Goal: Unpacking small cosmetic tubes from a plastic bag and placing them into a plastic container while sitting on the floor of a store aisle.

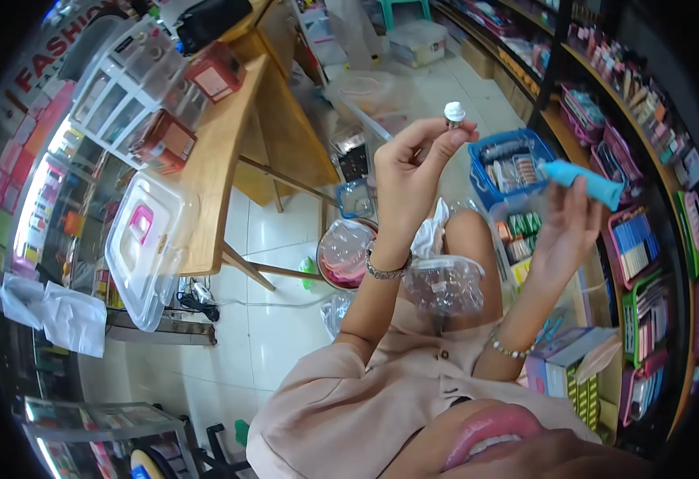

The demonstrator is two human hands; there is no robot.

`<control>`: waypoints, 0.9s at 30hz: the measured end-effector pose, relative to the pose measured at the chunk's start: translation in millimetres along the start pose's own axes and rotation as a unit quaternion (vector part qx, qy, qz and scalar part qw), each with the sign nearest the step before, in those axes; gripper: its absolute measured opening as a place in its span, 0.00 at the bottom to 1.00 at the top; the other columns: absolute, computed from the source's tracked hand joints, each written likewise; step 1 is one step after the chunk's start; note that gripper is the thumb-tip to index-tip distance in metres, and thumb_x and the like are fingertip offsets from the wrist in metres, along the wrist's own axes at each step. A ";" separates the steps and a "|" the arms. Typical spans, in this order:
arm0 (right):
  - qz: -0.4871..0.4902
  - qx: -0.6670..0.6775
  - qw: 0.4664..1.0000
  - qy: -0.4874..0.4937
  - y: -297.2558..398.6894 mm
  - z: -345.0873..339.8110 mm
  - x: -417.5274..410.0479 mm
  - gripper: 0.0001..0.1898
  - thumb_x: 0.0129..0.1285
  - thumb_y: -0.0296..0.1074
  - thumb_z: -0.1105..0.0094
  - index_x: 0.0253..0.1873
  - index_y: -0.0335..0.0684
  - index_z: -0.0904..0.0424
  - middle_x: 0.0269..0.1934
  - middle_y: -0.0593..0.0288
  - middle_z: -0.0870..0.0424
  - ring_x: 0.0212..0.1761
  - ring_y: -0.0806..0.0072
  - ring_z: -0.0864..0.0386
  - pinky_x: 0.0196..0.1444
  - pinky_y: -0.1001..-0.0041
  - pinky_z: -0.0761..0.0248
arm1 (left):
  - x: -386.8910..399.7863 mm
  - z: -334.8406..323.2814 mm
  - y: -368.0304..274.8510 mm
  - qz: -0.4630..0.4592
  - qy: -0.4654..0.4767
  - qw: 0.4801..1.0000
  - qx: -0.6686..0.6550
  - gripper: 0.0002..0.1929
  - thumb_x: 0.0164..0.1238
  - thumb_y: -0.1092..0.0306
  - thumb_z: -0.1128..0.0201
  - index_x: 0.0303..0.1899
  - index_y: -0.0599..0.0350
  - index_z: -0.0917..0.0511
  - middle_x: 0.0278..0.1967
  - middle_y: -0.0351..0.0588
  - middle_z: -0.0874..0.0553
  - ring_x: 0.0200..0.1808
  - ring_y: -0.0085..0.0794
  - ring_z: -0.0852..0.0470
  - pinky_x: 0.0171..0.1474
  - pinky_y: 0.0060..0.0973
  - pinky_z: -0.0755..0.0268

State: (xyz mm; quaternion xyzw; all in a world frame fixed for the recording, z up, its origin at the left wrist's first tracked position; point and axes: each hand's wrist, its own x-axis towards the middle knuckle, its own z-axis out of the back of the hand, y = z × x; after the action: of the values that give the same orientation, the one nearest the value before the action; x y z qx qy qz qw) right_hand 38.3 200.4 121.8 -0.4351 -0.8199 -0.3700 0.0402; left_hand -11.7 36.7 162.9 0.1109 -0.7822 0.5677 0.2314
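Between the thumb and fingers of my left hand (pixel 424 149) is a small piece topped with white swirled cream (pixel 455 112), held upright; its lower part is mostly covered by the fingertips. My right hand (pixel 568 224) grips a light blue squeeze tube (pixel 586 181), tilted with its narrow tip towards the left hand. The two hands are apart. Below them, a clear plastic tub (pixel 445 284) wrapped in film rests at my lap, with a crumpled white cloth or plastic (pixel 432 230) beside it.
A wooden table (pixel 206 221) at the left holds a clear lid (pixel 152 245) and drawer boxes. Blue basket (pixel 508 161) and a clear bin with packets stand on the right. Shelves with coloured baskets (pixel 631 245) line the right side. A round tub (pixel 346 254) stands on the tiled floor.
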 end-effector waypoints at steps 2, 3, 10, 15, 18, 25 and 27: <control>-0.041 0.021 0.999 -0.023 -10.5 3.7 -8.0 0.11 0.62 0.25 0.43 0.49 0.37 0.30 0.43 0.60 0.21 0.46 0.73 0.22 0.51 0.71 0.25 | 7.1 7.9 -1.8 -0.022 0.003 0.999 0.028 0.09 0.66 0.67 0.41 0.38 0.65 0.20 0.37 0.45 0.16 0.20 0.08 0.41 0.19 0.12 0.51; -0.059 0.028 0.997 -0.037 -13.2 1.3 -12.0 0.12 0.61 0.24 0.43 0.49 0.37 0.31 0.44 0.60 0.22 0.46 0.73 0.22 0.50 0.71 0.25 | 9.8 12.2 -5.1 -0.030 0.002 0.998 0.056 0.10 0.67 0.66 0.42 0.38 0.65 0.20 0.38 0.44 0.16 0.21 0.08 0.40 0.19 0.12 0.50; -0.057 -0.005 0.998 -0.022 -21.7 21.4 -5.8 0.12 0.62 0.27 0.42 0.48 0.37 0.31 0.44 0.58 0.22 0.48 0.71 0.22 0.52 0.72 0.27 | 17.7 20.0 -11.3 0.029 0.003 0.999 -0.032 0.14 0.68 0.62 0.43 0.42 0.65 0.21 0.39 0.41 0.19 0.24 0.10 0.39 0.19 0.11 0.51; -0.058 0.013 0.998 -0.030 -20.4 26.8 -2.9 0.12 0.61 0.27 0.41 0.48 0.37 0.31 0.44 0.58 0.22 0.47 0.71 0.22 0.51 0.73 0.27 | 21.3 19.6 -7.4 0.022 0.008 0.998 -0.055 0.15 0.67 0.61 0.42 0.44 0.66 0.21 0.33 0.38 0.21 0.24 0.10 0.38 0.20 0.11 0.51; -0.053 0.013 0.998 -0.023 -18.1 31.5 -0.3 0.12 0.61 0.27 0.41 0.49 0.37 0.31 0.45 0.57 0.22 0.47 0.72 0.23 0.51 0.73 0.27 | 23.2 17.6 -9.3 0.025 0.008 0.997 -0.066 0.15 0.66 0.62 0.41 0.44 0.67 0.22 0.30 0.37 0.22 0.22 0.10 0.38 0.20 0.10 0.52; -0.056 0.033 0.997 -0.040 -13.0 37.4 1.5 0.16 0.60 0.24 0.41 0.52 0.38 0.33 0.44 0.60 0.22 0.47 0.72 0.23 0.52 0.70 0.27 | 30.1 16.3 -9.6 0.031 0.017 0.990 -0.133 0.11 0.66 0.67 0.40 0.43 0.66 0.22 0.30 0.42 0.19 0.22 0.09 0.35 0.19 0.11 0.52; -0.063 0.038 0.996 -0.047 -11.2 38.7 1.7 0.16 0.61 0.24 0.42 0.52 0.38 0.33 0.45 0.60 0.22 0.47 0.73 0.23 0.51 0.72 0.26 | 31.8 12.1 -13.7 0.026 0.024 0.991 -0.131 0.12 0.66 0.66 0.41 0.43 0.67 0.23 0.30 0.41 0.20 0.21 0.10 0.36 0.19 0.11 0.52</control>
State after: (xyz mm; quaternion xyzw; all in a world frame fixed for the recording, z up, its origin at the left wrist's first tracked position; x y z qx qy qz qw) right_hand 38.8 222.6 88.1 -0.3979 -0.8600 -0.3193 -0.0053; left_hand -36.2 23.6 186.8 0.0459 -0.8466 0.4686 0.2481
